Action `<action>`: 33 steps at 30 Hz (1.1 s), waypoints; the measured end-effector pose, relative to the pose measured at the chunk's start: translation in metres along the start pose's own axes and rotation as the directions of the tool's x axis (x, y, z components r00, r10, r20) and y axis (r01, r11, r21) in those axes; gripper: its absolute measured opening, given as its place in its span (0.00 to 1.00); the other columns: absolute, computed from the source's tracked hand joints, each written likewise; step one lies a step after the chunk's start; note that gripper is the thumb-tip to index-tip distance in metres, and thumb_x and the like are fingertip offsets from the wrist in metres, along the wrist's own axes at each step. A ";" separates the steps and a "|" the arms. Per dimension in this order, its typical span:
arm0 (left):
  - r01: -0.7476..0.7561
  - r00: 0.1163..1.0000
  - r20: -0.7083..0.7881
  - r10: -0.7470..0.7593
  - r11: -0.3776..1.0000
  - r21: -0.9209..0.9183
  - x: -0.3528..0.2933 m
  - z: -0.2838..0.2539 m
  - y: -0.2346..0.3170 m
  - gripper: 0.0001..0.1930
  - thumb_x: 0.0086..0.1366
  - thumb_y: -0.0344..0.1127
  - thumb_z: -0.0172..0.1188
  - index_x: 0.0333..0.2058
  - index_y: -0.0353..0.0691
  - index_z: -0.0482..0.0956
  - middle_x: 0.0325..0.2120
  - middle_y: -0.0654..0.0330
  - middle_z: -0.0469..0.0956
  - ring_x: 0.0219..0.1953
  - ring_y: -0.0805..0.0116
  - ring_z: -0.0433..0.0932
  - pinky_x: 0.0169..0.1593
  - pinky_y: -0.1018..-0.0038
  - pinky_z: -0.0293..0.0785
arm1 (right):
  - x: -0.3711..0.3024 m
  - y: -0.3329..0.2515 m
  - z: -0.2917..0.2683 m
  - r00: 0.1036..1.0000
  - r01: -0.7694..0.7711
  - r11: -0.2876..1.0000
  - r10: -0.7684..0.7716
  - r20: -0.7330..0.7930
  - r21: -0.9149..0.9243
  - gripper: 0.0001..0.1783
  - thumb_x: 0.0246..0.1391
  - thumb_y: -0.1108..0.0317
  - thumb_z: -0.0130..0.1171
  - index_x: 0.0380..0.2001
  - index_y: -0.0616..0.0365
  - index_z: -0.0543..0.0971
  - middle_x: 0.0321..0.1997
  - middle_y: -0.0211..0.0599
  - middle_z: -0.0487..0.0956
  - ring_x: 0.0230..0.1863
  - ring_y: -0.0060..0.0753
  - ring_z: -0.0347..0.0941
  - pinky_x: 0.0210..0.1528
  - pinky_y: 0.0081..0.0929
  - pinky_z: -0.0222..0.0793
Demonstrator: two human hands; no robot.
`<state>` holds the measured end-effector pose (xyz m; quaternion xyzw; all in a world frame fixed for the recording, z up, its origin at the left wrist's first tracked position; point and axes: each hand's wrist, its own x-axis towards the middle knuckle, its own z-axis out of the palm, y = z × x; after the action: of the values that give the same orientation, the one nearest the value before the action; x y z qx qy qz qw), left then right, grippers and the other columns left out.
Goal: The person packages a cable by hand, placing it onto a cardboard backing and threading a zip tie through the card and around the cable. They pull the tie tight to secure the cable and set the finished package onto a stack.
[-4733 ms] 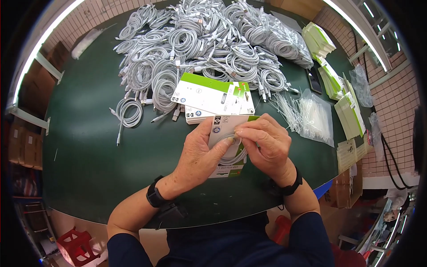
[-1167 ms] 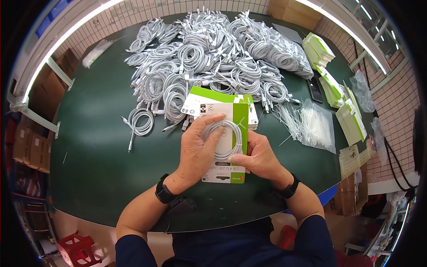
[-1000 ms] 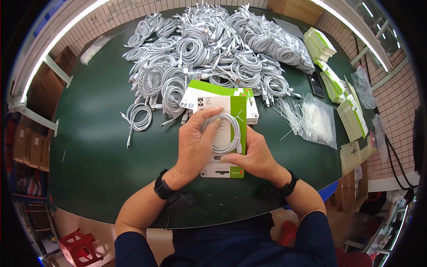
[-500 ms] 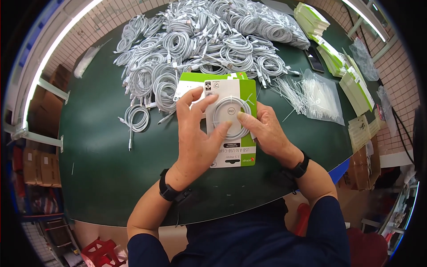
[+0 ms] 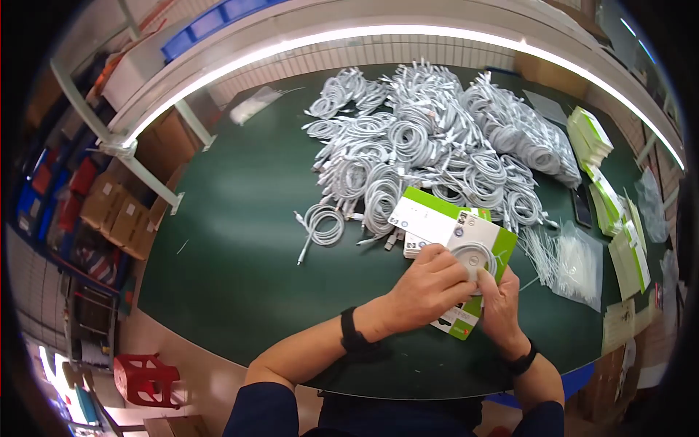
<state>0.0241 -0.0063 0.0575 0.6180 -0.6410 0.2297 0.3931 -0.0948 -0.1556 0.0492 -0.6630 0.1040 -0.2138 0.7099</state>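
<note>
My right hand (image 5: 502, 309) grips the right edge of a white and green packaging card (image 5: 506, 242), its thumb pressing near a coiled light-grey USB cable (image 5: 492, 256) that lies against the card. My left hand (image 5: 429, 289) is closed at the coil's left side, fingers bent together; what they pinch is hidden. The card is tilted above the dark green table (image 5: 233, 240). Beyond it, more white and green cards (image 5: 424, 218) lie next to the cable pile. A single coiled cable (image 5: 325, 227) rests to the left of them.
A large heap of coiled cables (image 5: 411, 142) covers the back middle. On the right are a bag of white zip ties (image 5: 579, 269), loose ties (image 5: 537, 247), a phone (image 5: 582, 205) and stacks of cards (image 5: 588, 138). A red stool (image 5: 145, 379) stands on the floor at left.
The view has swung left, so the things on the table appear farther right. My left hand has gone from spread fingers to closed at the coil. The held card is now more tilted.
</note>
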 end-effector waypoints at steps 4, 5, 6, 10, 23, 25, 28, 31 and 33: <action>-0.048 0.998 0.049 0.045 0.997 0.054 -0.003 -0.003 0.001 0.14 0.48 0.31 0.68 0.36 0.41 0.81 0.36 0.64 0.77 0.39 0.64 0.75 0.48 0.65 0.70 | 0.003 0.010 0.000 0.999 0.046 0.998 -0.047 0.022 0.037 0.13 0.69 0.72 0.51 0.51 0.68 0.76 0.47 0.35 0.82 0.45 0.20 0.76 0.48 0.22 0.73; -0.038 0.998 0.049 0.036 0.998 0.056 0.001 -0.002 0.001 0.16 0.49 0.31 0.69 0.38 0.41 0.81 0.37 0.63 0.77 0.40 0.63 0.75 0.48 0.65 0.71 | 0.006 0.010 -0.001 0.998 0.051 0.998 -0.053 0.035 0.039 0.13 0.69 0.72 0.51 0.51 0.68 0.76 0.47 0.35 0.82 0.45 0.20 0.76 0.48 0.22 0.73; -0.029 0.998 0.050 0.026 0.998 0.054 0.004 -0.003 0.002 0.17 0.49 0.31 0.69 0.40 0.40 0.80 0.38 0.63 0.77 0.41 0.61 0.75 0.47 0.65 0.72 | 0.007 0.010 -0.003 0.998 0.041 0.997 -0.043 0.036 0.058 0.13 0.70 0.72 0.51 0.52 0.68 0.76 0.48 0.35 0.82 0.45 0.20 0.76 0.49 0.22 0.73; 0.198 0.976 -0.081 -0.204 0.978 -0.071 0.008 -0.015 0.011 0.21 0.53 0.30 0.71 0.48 0.38 0.79 0.40 0.61 0.77 0.45 0.60 0.76 0.47 0.66 0.75 | 0.011 0.010 -0.003 0.999 0.009 0.992 -0.015 0.040 0.129 0.15 0.70 0.71 0.51 0.54 0.68 0.75 0.50 0.37 0.82 0.47 0.21 0.77 0.50 0.23 0.73; 0.715 0.418 0.452 -0.788 -0.021 -0.699 -0.043 -0.067 0.025 0.17 0.66 0.26 0.64 0.52 0.30 0.77 0.44 0.58 0.83 0.45 0.73 0.82 0.52 0.72 0.80 | 0.006 -0.004 -0.005 0.907 -0.045 0.993 -0.005 0.421 0.108 0.18 0.70 0.68 0.52 0.57 0.67 0.73 0.47 0.41 0.83 0.39 0.23 0.80 0.38 0.20 0.75; 0.614 0.375 0.279 -0.884 0.012 -0.789 -0.054 -0.085 0.011 0.16 0.67 0.25 0.63 0.52 0.30 0.77 0.45 0.57 0.83 0.45 0.71 0.83 0.53 0.70 0.81 | 0.008 -0.008 -0.006 0.891 -0.099 0.984 0.022 0.453 0.146 0.17 0.70 0.69 0.52 0.57 0.66 0.74 0.45 0.41 0.83 0.37 0.22 0.80 0.35 0.18 0.74; 0.376 0.283 -0.022 -0.959 0.132 -0.917 -0.078 -0.123 -0.038 0.15 0.70 0.28 0.62 0.53 0.32 0.76 0.48 0.54 0.82 0.46 0.66 0.84 0.55 0.67 0.82 | 0.011 -0.006 -0.007 0.938 -0.108 0.993 0.084 0.336 0.054 0.15 0.70 0.68 0.53 0.54 0.66 0.76 0.39 0.40 0.84 0.30 0.20 0.78 0.28 0.15 0.70; 0.333 0.191 -0.180 -0.965 0.236 -0.913 -0.088 -0.161 -0.074 0.17 0.71 0.32 0.63 0.54 0.32 0.75 0.49 0.53 0.81 0.44 0.66 0.84 0.49 0.69 0.83 | 0.012 -0.004 -0.007 0.924 -0.176 0.983 0.180 0.337 -0.044 0.14 0.70 0.68 0.53 0.52 0.65 0.77 0.37 0.37 0.84 0.30 0.18 0.78 0.28 0.13 0.70; 0.488 0.053 -0.017 -0.998 0.040 -0.872 -0.102 -0.170 -0.088 0.18 0.71 0.36 0.63 0.55 0.34 0.74 0.47 0.54 0.82 0.43 0.67 0.84 0.46 0.71 0.82 | 0.013 -0.003 -0.006 0.912 -0.208 0.974 0.226 0.343 -0.091 0.13 0.70 0.68 0.53 0.52 0.65 0.77 0.36 0.36 0.84 0.29 0.17 0.78 0.28 0.13 0.70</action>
<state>0.1393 0.1771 0.0596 0.5441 0.0176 -0.1015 0.8327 -0.0859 -0.1668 0.0538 -0.6931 0.0543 -0.0091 0.7187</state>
